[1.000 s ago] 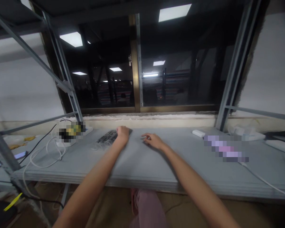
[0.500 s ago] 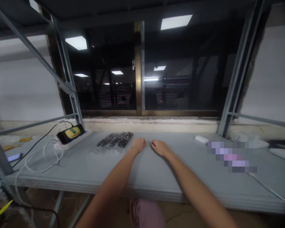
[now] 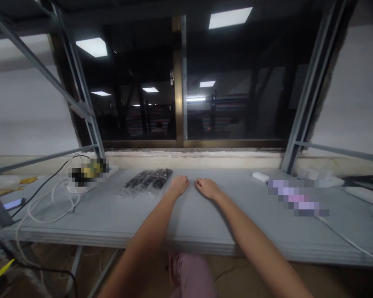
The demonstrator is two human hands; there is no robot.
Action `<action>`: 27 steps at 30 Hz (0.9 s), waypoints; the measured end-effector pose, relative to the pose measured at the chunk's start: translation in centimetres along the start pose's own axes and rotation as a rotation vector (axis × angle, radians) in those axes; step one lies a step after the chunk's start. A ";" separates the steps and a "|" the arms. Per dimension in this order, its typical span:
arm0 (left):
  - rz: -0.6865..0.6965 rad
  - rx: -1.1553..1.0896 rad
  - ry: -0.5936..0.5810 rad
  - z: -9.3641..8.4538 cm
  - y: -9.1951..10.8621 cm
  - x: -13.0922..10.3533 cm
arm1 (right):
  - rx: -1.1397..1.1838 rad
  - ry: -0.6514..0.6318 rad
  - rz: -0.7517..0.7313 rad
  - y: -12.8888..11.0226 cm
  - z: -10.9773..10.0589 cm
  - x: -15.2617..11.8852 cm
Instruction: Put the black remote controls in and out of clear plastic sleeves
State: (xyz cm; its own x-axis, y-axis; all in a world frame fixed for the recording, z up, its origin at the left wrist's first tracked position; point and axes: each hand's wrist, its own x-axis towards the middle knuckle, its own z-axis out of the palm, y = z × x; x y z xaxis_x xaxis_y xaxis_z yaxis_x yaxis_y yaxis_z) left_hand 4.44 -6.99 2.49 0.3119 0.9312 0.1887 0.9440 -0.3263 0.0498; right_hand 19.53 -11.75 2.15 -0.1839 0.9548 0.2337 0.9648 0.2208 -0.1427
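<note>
My left hand (image 3: 180,184) rests on the grey table (image 3: 202,225), its fingers curled closed, just right of several dark items in clear plastic bags (image 3: 149,182). A short gap to its right, my right hand (image 3: 206,188) also lies on the table with its fingers curled in. Nothing shows in either hand.
At the left stand a blurred-out device (image 3: 88,170) on a white power strip (image 3: 81,188), looped white cable (image 3: 34,213) and a phone (image 3: 14,204). To the right are a white adapter (image 3: 260,177) and a pixelated purple item (image 3: 295,198). Metal shelf posts rise at both sides.
The view has shifted slightly, so the table and its contents appear a little higher and further left. Both hands keep their closed pose on the table.
</note>
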 end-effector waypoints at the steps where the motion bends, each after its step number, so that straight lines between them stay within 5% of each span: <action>1: -0.033 0.023 0.044 -0.4 -0.2 0.0 | 0.001 -0.002 -0.002 0.0 0.0 0.0; 5: -0.260 0.164 0.386 -1.7 -2.9 -0.5 | 0.002 -0.005 -0.015 0.1 -0.1 -0.2; 6: -0.320 0.192 0.397 -1.8 -3.8 -0.7 | 0.001 -0.005 -0.019 0.1 -0.1 -0.2; 10: -0.381 0.246 0.246 -1.1 -5.9 -1.1 | 0.001 -0.010 -0.030 0.0 -0.2 -0.2; 14: -0.299 0.265 0.259 -0.7 -5.0 -0.8 | -0.003 -0.010 -0.031 0.1 -0.3 -0.2; 20: -0.327 -0.015 0.096 -2.5 -2.7 -0.5 | -0.004 -0.004 -0.040 0.0 -0.3 -0.2; 25: -0.364 -0.175 -0.010 -4.4 -3.8 1.5 | 0.000 0.003 -0.017 -0.1 -0.4 -0.2; 27: -0.348 -0.436 -0.025 -4.6 -4.2 2.7 | 0.002 0.017 -0.004 -0.2 -0.7 -0.2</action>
State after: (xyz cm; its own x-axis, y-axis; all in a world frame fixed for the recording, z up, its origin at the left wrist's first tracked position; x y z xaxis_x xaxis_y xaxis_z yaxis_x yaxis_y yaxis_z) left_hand 0.82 -3.88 7.27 -0.0031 0.9979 0.0652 0.8615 -0.0304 0.5069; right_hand 19.49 -12.16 2.76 -0.1843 0.9503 0.2509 0.9638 0.2248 -0.1435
